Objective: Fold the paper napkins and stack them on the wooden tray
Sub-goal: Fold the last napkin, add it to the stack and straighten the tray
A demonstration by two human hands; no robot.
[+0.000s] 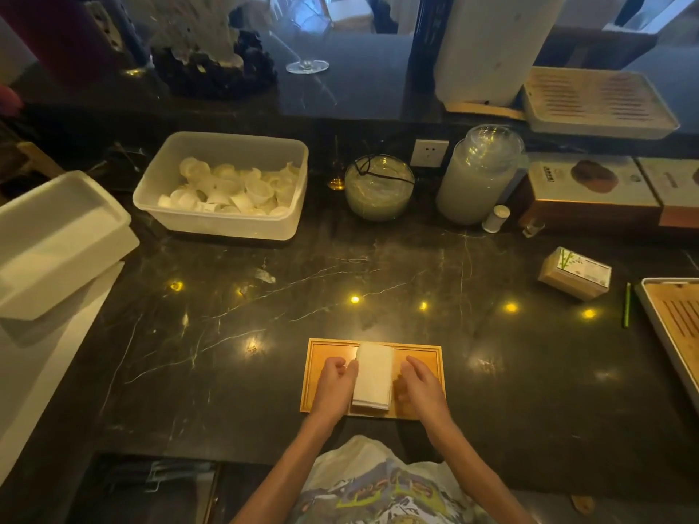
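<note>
On the dark marble counter (264, 334), folded napkins (372, 374) already sit stacked on the wooden tray (420, 351), left hand (334, 383) and right hand (420, 383) loosely curled alongside, grasping nothing; seemingly final squaring remains.

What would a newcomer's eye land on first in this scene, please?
Most likely the white folded napkin stack on the wooden tray near the front counter edge, with the left hand and right hand flanking it. Next, the clear plastic tub of small white cups at back left.
</note>
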